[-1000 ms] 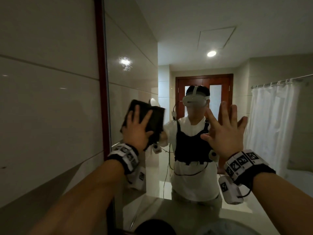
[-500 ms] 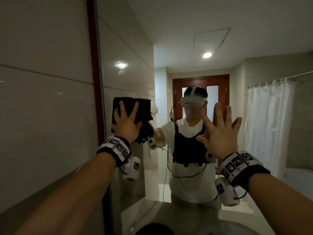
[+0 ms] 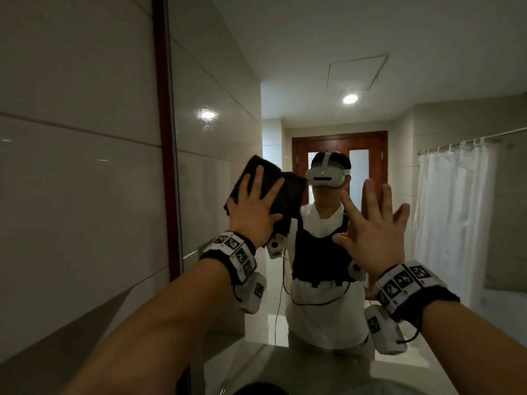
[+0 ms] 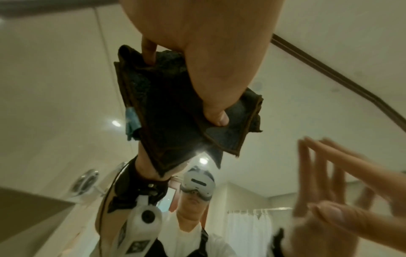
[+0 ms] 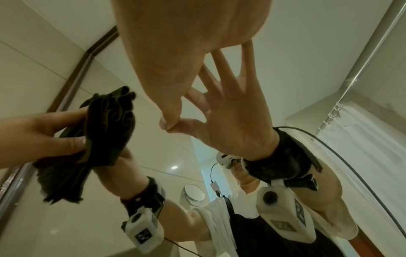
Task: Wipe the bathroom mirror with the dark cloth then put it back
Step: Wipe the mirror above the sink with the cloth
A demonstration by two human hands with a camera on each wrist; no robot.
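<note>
The dark cloth [image 3: 288, 201] lies flat against the bathroom mirror [image 3: 313, 67], left of centre. My left hand [image 3: 253, 212] presses it onto the glass with straight, spread fingers. In the left wrist view the cloth [image 4: 167, 113] is folded, with my thumb and one finger lying on it. My right hand [image 3: 373, 223] rests flat on the glass to the right, fingers spread and holding nothing. The right wrist view shows the right hand [image 5: 175, 60] meeting its reflection, with the cloth [image 5: 110, 125] at its left.
A red-brown frame [image 3: 162, 138] bounds the mirror on the left, next to a glossy tiled wall [image 3: 71, 166]. A pale countertop [image 3: 313, 366] runs below the glass. The mirror reflects a person, a wooden door and a white shower curtain [image 3: 456, 223].
My left hand slid the cloth towards the frame, then back to the right across the glass. The right hand stayed flat on the mirror in the same place.
</note>
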